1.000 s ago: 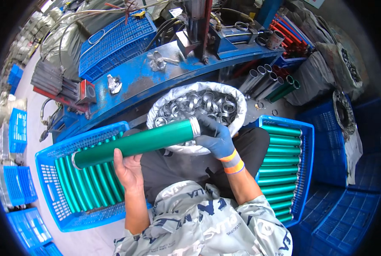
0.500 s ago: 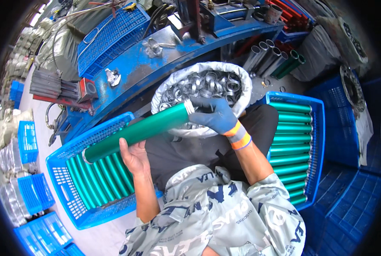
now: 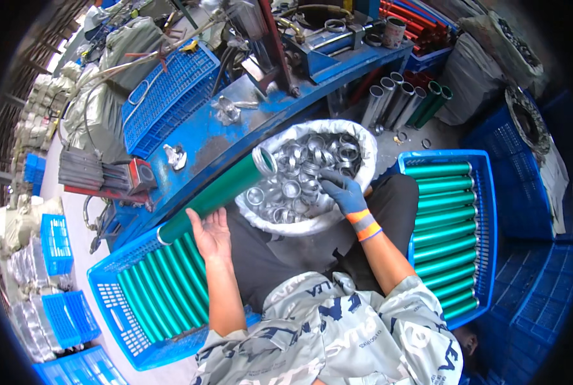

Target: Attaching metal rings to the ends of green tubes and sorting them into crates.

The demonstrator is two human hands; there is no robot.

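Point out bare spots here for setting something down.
Free: the blue bench between two crumpled silvery pieces; pale floor between the left tube crate and far-left blue crates. Crowded: left tube crate, right tube crate, ring-filled sack.

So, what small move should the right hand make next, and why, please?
Probably the gloved right hand should pinch one loose metal ring: it is over the rings in the white-rimmed container, while the open left hand seems to steady the green tube. Whether the right hand holds a ring now is unclear.
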